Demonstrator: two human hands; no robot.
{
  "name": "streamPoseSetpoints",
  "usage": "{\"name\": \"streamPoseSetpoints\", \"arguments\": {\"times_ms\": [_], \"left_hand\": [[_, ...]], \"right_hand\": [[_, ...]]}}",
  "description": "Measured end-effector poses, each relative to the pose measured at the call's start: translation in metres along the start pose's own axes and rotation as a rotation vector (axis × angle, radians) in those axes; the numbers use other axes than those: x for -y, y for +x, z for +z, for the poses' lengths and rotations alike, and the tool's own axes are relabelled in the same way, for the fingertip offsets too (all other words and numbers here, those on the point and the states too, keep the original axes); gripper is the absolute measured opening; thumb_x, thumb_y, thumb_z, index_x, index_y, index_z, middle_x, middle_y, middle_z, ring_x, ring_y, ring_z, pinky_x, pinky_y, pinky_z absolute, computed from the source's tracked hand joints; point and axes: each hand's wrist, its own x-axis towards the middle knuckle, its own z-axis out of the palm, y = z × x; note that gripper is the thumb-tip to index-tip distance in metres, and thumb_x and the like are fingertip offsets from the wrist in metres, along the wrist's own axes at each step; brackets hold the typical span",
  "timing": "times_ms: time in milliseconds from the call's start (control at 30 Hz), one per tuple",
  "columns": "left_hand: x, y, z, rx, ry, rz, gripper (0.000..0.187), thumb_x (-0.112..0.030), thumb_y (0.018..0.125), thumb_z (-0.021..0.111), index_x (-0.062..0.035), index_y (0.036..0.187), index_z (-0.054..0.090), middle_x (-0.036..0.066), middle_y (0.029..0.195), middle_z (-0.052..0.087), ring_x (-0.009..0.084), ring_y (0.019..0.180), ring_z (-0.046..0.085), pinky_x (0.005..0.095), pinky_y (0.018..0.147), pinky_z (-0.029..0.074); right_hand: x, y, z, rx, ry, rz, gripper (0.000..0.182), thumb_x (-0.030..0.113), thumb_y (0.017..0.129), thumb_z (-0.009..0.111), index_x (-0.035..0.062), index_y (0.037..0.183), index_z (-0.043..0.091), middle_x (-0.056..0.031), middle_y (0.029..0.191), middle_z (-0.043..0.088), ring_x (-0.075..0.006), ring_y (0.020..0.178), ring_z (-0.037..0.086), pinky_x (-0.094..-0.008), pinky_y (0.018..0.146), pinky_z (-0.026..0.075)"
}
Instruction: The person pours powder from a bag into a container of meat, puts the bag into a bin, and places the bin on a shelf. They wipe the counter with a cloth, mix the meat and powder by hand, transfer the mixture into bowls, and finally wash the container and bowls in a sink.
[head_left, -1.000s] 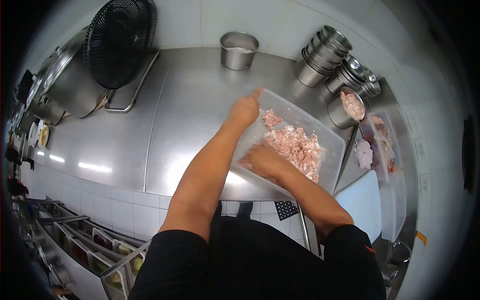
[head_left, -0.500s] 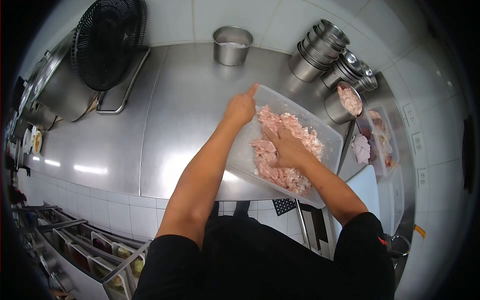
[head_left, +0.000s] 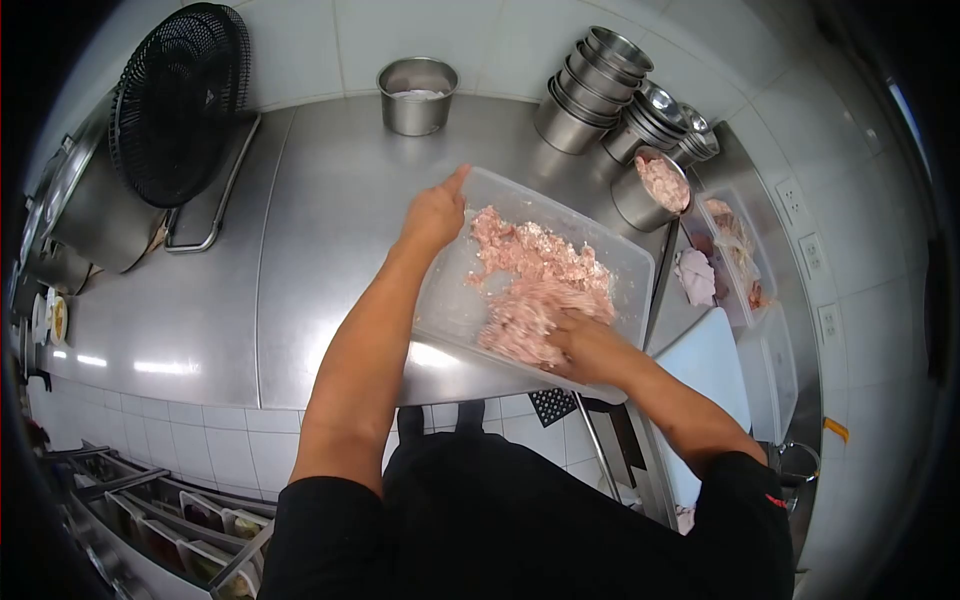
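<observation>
A clear plastic tub [head_left: 628, 262] stands tilted across the steel counter's front edge, with pink minced meat [head_left: 535, 255] spread in it and white powder or bits on top. My left hand [head_left: 437, 214] grips the tub's upper left corner, fingers closed on the rim. Inside the tub, my right hand [head_left: 585, 345] is sunk in the meat at the lower right; its fingertips are covered by the meat, which is smeared by motion.
Behind the tub stand a steel pot [head_left: 418, 97], stacked steel pots [head_left: 597, 90] and a pot of meat [head_left: 648, 192]. At right are a plastic container [head_left: 738, 255] and a pale blue board [head_left: 705, 370]. A black fan [head_left: 180, 105] stands at left.
My right hand has moved down toward the tub's near side, pulling meat with it. My left hand still holds the corner. The whole view has shifted slightly.
</observation>
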Motion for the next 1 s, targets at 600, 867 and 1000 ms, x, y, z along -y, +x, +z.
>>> {"name": "streamPoseSetpoints", "arguments": {"times_ms": [600, 867, 1000], "left_hand": [[-0.016, -0.01, 0.0, -0.024, -0.023, -0.087, 0.051, -0.017, 0.093, 0.05, -0.0208, 0.144, 0.042, 0.024, 0.11, 0.064, 0.0422, 0.1, 0.061, 0.0493, 0.088, 0.048], [-0.009, -0.006, -0.002, -0.072, -0.048, -0.009, 0.052, -0.016, 0.092, 0.05, -0.0164, 0.144, 0.042, 0.024, 0.101, 0.067, 0.0419, 0.095, 0.063, 0.0499, 0.086, 0.048], [-0.011, -0.009, -0.003, -0.074, -0.045, -0.022, 0.052, -0.016, 0.093, 0.05, -0.0158, 0.144, 0.042, 0.024, 0.103, 0.066, 0.0416, 0.096, 0.062, 0.05, 0.086, 0.048]], "right_hand": [[-0.004, 0.113, -0.021, -0.144, 0.013, 0.38, 0.043, 0.006, 0.074, 0.061, 0.0057, 0.117, 0.064, -0.0212, 0.108, 0.065, -0.0348, 0.096, 0.065, -0.0458, 0.083, 0.051], [-0.024, -0.025, 0.002, 0.1, 0.135, 0.4, 0.083, 0.012, 0.071, 0.076, 0.0095, 0.145, 0.038, -0.0283, 0.131, 0.048, -0.0435, 0.117, 0.052, -0.045, 0.098, 0.045], [-0.022, 0.009, 0.018, -0.12, -0.02, 0.478, 0.098, 0.003, 0.067, 0.077, 0.0092, 0.15, 0.024, -0.0353, 0.137, 0.038, -0.0461, 0.113, 0.054, -0.0467, 0.094, 0.048]]}}
